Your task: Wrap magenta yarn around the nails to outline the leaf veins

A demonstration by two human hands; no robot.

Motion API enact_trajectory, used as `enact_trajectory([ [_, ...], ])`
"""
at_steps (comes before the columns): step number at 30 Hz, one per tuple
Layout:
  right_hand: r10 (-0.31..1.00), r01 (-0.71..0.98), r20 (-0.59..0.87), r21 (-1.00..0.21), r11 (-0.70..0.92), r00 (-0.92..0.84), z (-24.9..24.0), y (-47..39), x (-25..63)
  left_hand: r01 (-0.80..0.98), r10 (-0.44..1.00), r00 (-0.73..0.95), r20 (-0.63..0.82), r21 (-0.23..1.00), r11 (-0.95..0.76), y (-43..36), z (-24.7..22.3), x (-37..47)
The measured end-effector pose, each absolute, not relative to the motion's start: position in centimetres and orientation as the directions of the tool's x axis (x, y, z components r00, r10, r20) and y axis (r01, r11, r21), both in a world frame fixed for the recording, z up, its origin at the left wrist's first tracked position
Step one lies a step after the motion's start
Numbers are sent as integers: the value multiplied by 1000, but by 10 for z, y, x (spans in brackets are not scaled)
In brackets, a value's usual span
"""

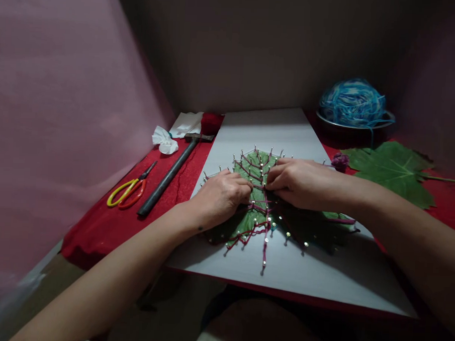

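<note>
Curling over the nail-studded leaf [248, 222] on the white board [302, 280], the left hand [226, 195] and right hand [296, 180] nearly meet at maroon yarn [265, 250]; whether either grips it, I cannot tell. Nails [288, 235] stand proud, presumably anchoring the yarn.

Can't read any txt, labels, brands, nos. or signs anywhere in head-cam view.
</note>
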State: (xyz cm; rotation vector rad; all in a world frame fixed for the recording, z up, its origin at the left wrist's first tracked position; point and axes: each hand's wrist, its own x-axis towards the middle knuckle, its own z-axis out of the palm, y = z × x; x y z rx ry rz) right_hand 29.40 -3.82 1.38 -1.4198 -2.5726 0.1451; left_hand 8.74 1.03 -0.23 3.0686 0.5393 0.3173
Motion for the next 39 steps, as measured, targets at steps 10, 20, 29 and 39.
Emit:
enact_trajectory([
  [10, 829, 821, 110, -114, 559, -549, 11, -45, 292, 324, 353, 918, 179, 172, -930, 20, 0, 83],
  [20, 829, 824, 142, -108, 556, -541, 6, -40, 291, 327, 386, 909, 158, 307, -894, 24, 8, 82],
  [29, 835, 831, 196, -124, 541, -514, 15, -50, 278, 312, 453, 876, 165, 523, -793, 30, 7, 75],
  [39, 958, 696, 91, -669, 261, -272, 20, -48, 280, 309, 622, 777, 99, 800, -514, 29, 8, 72],
])
